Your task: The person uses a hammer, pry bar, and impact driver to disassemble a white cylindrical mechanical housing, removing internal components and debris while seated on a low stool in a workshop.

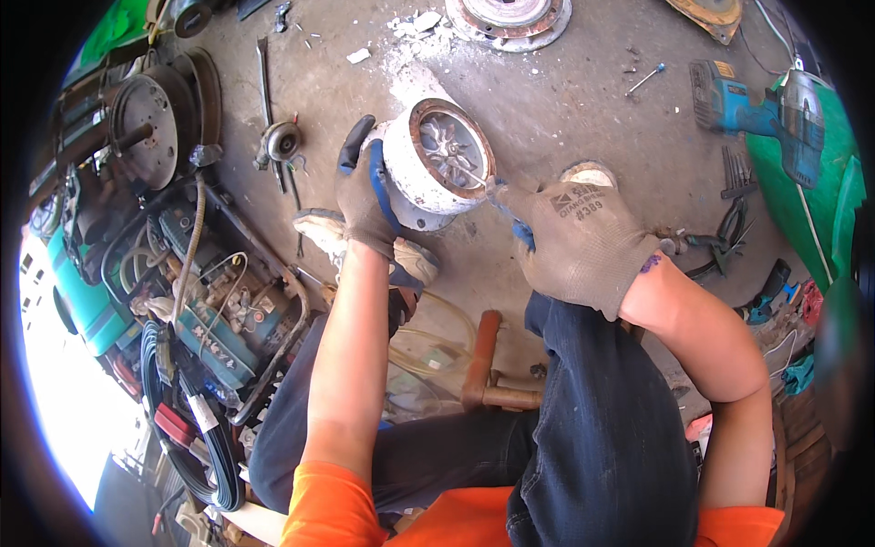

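My left hand point(369, 196), in a grey glove with blue-black fingertips, grips the left side of a white-crusted round metal housing point(404, 162) that tilts toward me above the floor. Inside its rusty rim a pale finned wheel point(447, 144) shows. A thin metal rod point(474, 176) sticks out from the closed fingers of my gloved right hand point(574, 239) and reaches over the rim into the housing. The glove hides the rod's other end, so its kind cannot be made out. White powder and flakes point(421, 36) lie on the floor beyond the housing.
Another round flanged part point(510, 20) lies at the far edge. A cordless drill point(756, 117) rests at the right, near pliers point(729, 228). An engine point(210, 310) and wheel rims point(146, 128) stand on the left. An orange pipe point(483, 356) lies between my legs.
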